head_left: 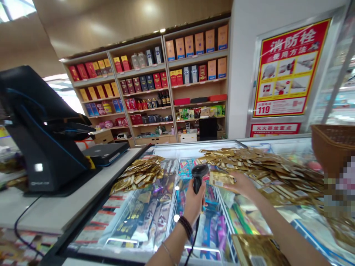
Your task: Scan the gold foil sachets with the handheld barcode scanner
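Observation:
My left hand is wrapped around the handle of a black barcode scanner, held upright above the glass-topped freezer. The scanner's cable runs down beside my wrist. In my right hand, a gold foil packet is pinched at its right end, with a barcode label showing. The packet is just right of the scanner's head. A big heap of similar gold packets spreads over the glass behind and right of my right hand. A smaller pile lies to the left. Another gold packet is near my right forearm.
On the left counter stands a black checkout terminal, beside a flat black box. A brown wicker basket is at the right edge. Ice creams fill wire baskets under the glass. Shelves of boxed goods line the back wall.

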The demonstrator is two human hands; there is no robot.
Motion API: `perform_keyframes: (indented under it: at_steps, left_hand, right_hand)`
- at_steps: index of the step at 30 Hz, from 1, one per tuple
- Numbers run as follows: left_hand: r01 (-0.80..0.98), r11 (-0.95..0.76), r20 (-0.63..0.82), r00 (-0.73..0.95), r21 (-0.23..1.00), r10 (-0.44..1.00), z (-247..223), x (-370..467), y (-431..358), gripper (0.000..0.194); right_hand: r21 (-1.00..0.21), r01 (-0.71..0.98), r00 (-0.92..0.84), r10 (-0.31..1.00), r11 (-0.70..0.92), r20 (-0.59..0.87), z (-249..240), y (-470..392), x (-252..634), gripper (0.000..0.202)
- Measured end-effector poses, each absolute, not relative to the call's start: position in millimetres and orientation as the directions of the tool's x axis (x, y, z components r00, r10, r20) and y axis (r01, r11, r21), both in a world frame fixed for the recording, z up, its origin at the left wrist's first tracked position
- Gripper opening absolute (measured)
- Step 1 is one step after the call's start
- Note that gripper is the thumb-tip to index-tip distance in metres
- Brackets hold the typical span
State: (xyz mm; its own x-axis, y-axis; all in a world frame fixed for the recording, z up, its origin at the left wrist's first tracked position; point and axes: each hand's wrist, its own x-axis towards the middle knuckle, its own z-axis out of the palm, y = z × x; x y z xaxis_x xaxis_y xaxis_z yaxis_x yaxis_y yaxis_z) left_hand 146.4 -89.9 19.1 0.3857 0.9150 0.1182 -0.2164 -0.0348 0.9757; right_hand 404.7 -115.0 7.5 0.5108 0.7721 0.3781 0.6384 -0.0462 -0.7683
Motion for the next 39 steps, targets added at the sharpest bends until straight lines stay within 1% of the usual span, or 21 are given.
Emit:
perform_keyframes:
  at_steps: [2, 4, 5, 7, 8, 9, 10, 13, 16, 29, 39]
  left_hand:
    - [-0.202, -0.039, 0.115, 0.385, 0.979, 0.915, 19.9, 146.1, -91.9, 0.067]
    - [-0.193, -0.041, 0.115, 0.394, 0.980, 0.912, 20.8, 146.6, -94.1, 0.068]
    - [-0.189, -0.042, 0.117, 0.400, 0.981, 0.909, 21.2, 146.8, -95.1, 0.069]
    - [-0.178, -0.051, 0.122, 0.417, 0.983, 0.901, 21.7, 146.9, -97.1, 0.067]
    - [-0.173, -0.058, 0.127, 0.425, 0.983, 0.896, 21.9, 146.7, -98.0, 0.066]
    - [-0.169, -0.063, 0.131, 0.430, 0.984, 0.893, 22.1, 146.5, -98.8, 0.064]
    - [-0.169, -0.065, 0.134, 0.437, 0.984, 0.889, 22.3, 146.1, -99.5, 0.063]
    - [-0.173, -0.052, 0.127, 0.463, 0.984, 0.877, 23.2, 145.0, -101.2, 0.064]
    - [-0.171, -0.042, 0.120, 0.483, 0.984, 0.868, 25.2, 144.2, -102.5, 0.066]
    - [-0.159, -0.034, 0.119, 0.563, 0.987, 0.818, 30.2, 143.5, -106.2, 0.066]
    - [-0.146, -0.050, 0.126, 0.572, 0.988, 0.811, 30.7, 143.4, -107.0, 0.064]
  right_hand:
    - [-0.789, 0.615, 0.502, 0.781, -0.020, 0.372, 9.7, -120.3, 406.9, 0.031]
    - [-0.834, 0.550, 0.485, 0.800, 0.036, 0.354, 12.6, -124.1, 406.4, 0.040]
    - [-0.882, 0.463, 0.492, 0.804, 0.085, 0.335, 13.9, -125.1, 405.2, 0.047]
    - [-0.956, 0.217, 0.552, 0.784, 0.196, 0.286, 15.5, -125.5, 402.5, 0.057]
    - [-0.963, 0.104, 0.596, 0.760, 0.247, 0.259, 15.6, -124.9, 401.6, 0.060]
    - [-0.958, 0.028, 0.644, 0.728, 0.287, 0.237, 15.2, -123.8, 401.2, 0.062]
    - [-0.950, 0.001, 0.692, 0.685, 0.313, 0.227, 14.2, -122.5, 401.5, 0.061]
    - [-0.935, -0.006, 0.784, 0.583, 0.354, 0.215, 8.9, -118.0, 405.3, 0.058]
    - [-0.922, -0.023, 0.824, 0.530, 0.387, 0.202, 3.1, -115.0, 408.5, 0.057]
    - [-0.912, -0.039, 0.833, 0.517, 0.409, 0.197, -2.8, -109.4, 404.5, 0.059]
    - [-0.909, -0.020, 0.834, 0.509, 0.415, 0.214, -3.9, -107.4, 403.6, 0.061]
